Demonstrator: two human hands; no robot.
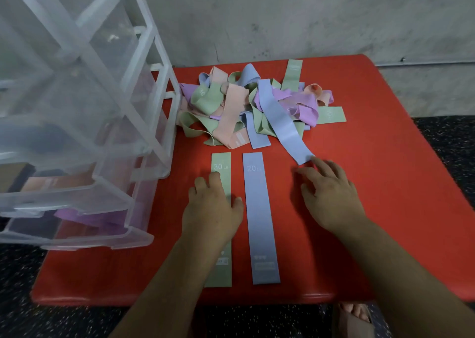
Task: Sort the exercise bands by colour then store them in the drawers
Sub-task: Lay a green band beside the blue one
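Both hands lie open and apart on the red desk [385, 183], neither curled round anything. Palm down, the left hand [213, 209] rests on a green band [221, 161] (printed 30 LB at its far end) that lies straight and flat, running away from the person; the fingers press lightly on the fabric. Between the two hands, just right of the left one, a blue band [259, 217] marked 20 lies parallel to the green one, close beside it but not touching. On bare desk, the right hand [331, 196] sits with fingers spread, its fingertips at the loose end of another blue band [282, 127] that trails out of the pile [231, 106]; whether they touch it I cannot tell. That tangled pile of green, blue, peach and purple bands lies beyond both hands. To the left of the left hand stands a clear plastic drawer unit [84, 93] with its lower drawers pulled out: peach bands [59, 181] in one, purple bands [84, 217] in the one beneath.
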